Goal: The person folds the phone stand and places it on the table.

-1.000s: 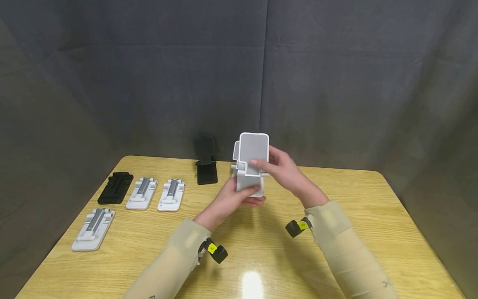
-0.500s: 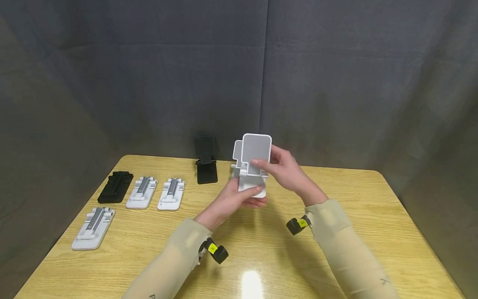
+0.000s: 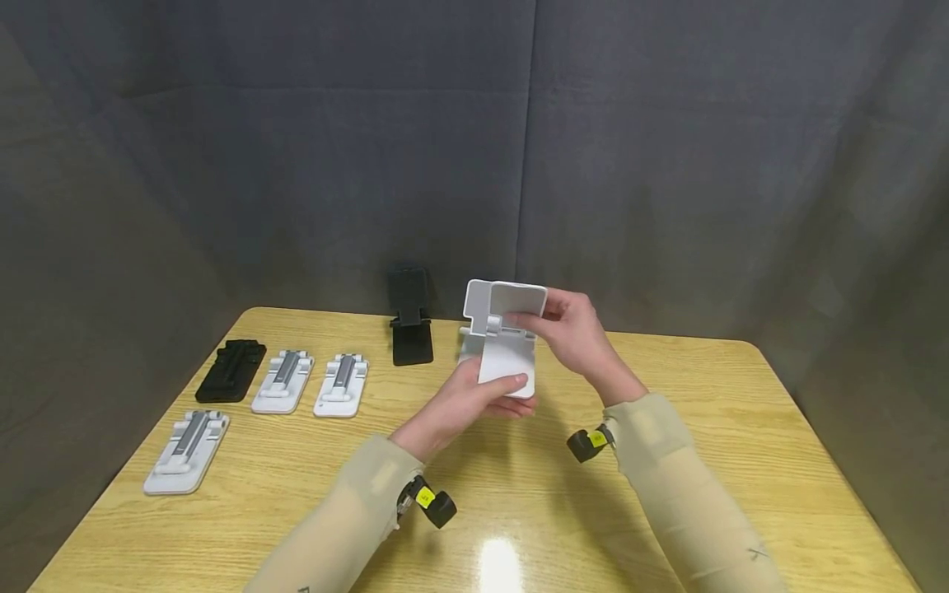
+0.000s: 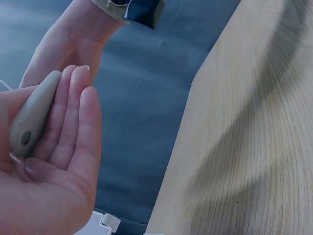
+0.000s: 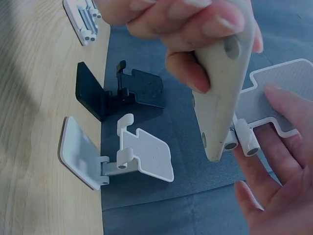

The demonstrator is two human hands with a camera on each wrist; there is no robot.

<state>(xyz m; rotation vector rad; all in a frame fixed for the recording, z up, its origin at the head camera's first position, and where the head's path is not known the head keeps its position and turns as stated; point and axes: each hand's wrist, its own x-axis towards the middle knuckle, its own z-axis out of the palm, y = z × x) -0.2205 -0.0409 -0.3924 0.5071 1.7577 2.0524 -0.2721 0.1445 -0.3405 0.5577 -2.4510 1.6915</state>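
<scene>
- The step in hand looks like unfolding: the held stand [image 3: 510,362], white, is in the air above the table [image 3: 704,461], right of the scene's other stands that lie folded.
- The left hand [image 3: 469,394] grips its base, thumb on the near face and fingers behind.
- The right hand [image 3: 574,331] pinches its plate [image 3: 521,296], thumb on the front, fingers behind; the plate leans at an angle to the base.
- The next move seems to call for a steady left grip while the right hand sets the plate's tilt, with the hinge taking the turn.
- Stands, seven in all: five white, two black.
- Unfolded and standing at the far edge, two: the black stand [image 3: 410,317] and, just right of it, the white stand [image 3: 477,298], partly hidden behind the held one.
- Folded at the left, four: the folded black [image 3: 231,372], the middle white [image 3: 283,383], the right white [image 3: 341,387] and, nearer, the near white [image 3: 187,453].
- Held, one.
</scene>
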